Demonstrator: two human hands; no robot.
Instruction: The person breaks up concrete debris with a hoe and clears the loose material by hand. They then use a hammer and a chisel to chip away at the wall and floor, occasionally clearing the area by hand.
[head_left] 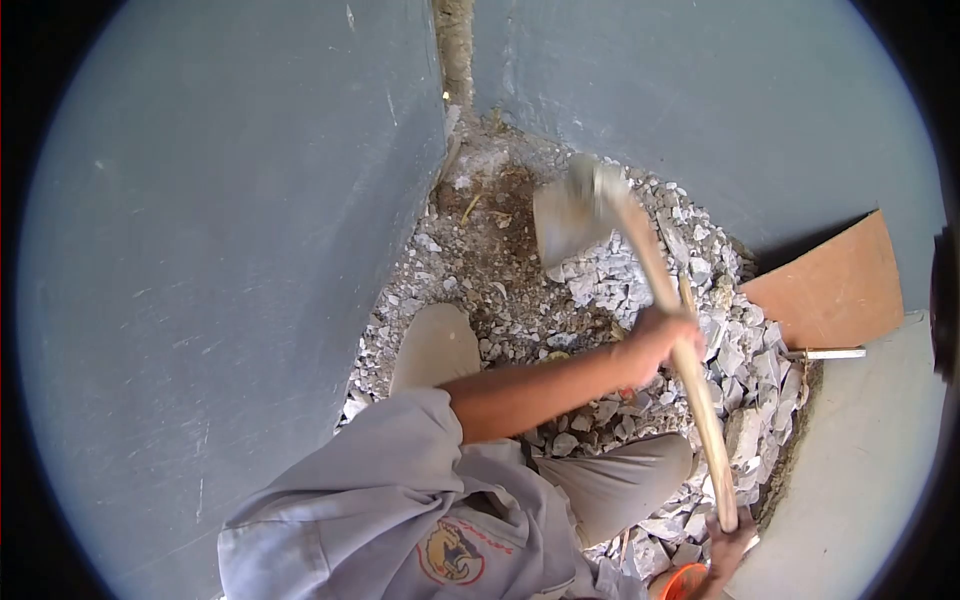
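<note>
A hoe with a wide metal blade (572, 218) and a long wooden handle (702, 410) is held over the rubble. My left hand (662, 345) wraps round the middle of the handle, its arm reaching across from the left. Near the handle's lower end, my right hand (731, 538) is closed round the wood. The blade is slightly blurred and hangs above broken stones (610, 275) and dark soil (505, 225); whether it touches them cannot be told.
Grey-blue walls (230, 230) meet in a corner with a vertical gap (456, 50). A curved brown board (835, 285) leans at the right, above a pale floor edge (860, 440). An orange container (683, 582) sits by my right hand.
</note>
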